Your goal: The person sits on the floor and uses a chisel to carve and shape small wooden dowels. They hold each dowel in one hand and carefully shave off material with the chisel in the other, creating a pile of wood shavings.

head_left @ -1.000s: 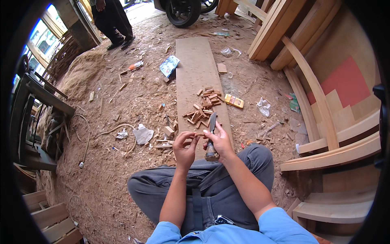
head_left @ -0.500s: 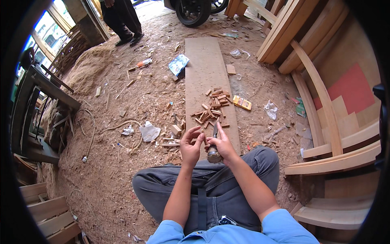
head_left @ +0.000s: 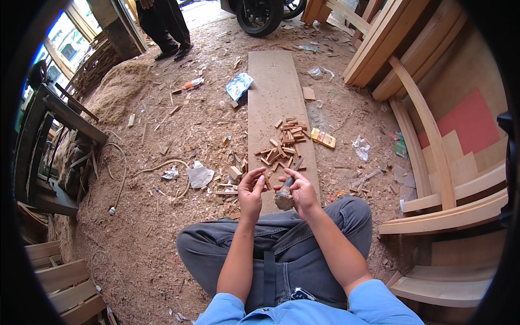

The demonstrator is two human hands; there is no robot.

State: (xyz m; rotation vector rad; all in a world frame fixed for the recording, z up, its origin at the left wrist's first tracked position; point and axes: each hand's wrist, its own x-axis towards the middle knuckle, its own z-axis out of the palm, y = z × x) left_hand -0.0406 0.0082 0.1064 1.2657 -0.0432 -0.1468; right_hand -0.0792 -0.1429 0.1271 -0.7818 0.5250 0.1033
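My left hand (head_left: 252,196) is closed around a small brown wooden piece (head_left: 267,182), held upright between its fingers. My right hand (head_left: 303,196), just beside it, grips a bladed hand tool (head_left: 284,196), its thick handle toward me and its narrow dark blade pointing away. Both hands are above my crossed legs, at the near part of a long flat board (head_left: 272,86). Beyond my fingers a loose pile of small wooden pieces (head_left: 287,135) lies on that board.
Sawdust, offcuts, a blue packet (head_left: 238,84), a yellow packet (head_left: 322,137) and a cord litter the floor. Wooden frames (head_left: 444,179) lean at the right; a dark metal stand (head_left: 38,141) is at the left. A person's legs (head_left: 162,30) and a wheeled vehicle (head_left: 254,16) are at the back.
The small piece has turned from level to upright in my left fingers. The tool in my right hand has tilted, and my hands have drawn slightly apart. The view has shifted slightly.
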